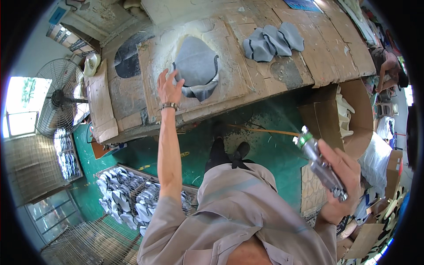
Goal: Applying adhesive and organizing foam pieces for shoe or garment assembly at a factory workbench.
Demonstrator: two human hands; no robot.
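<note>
A grey rounded piece point(193, 62) with black-edged flaps along its near side lies on a cardboard sheet point(236, 75) on the table. At its left edge, my left hand point(169, 90) has its fingers spread, the fingertips next to the piece; whether they touch it I cannot tell. My right hand point(346, 172) is wrapped round a metal spray gun point(319, 161) with a green ring near its nozzle. The gun is off to the right, in front of the table, and a faint mist shows beyond the nozzle. An orange hose point(265, 130) runs behind it.
Several grey shaped pieces point(274, 42) lie overlapped farther right on the table. A large cardboard box point(320, 115) with white pieces stands beyond the table's right end. To the left are a wire fan point(57, 97) and a rack loaded with grey pieces point(117, 194). Another person point(388, 66) is far right.
</note>
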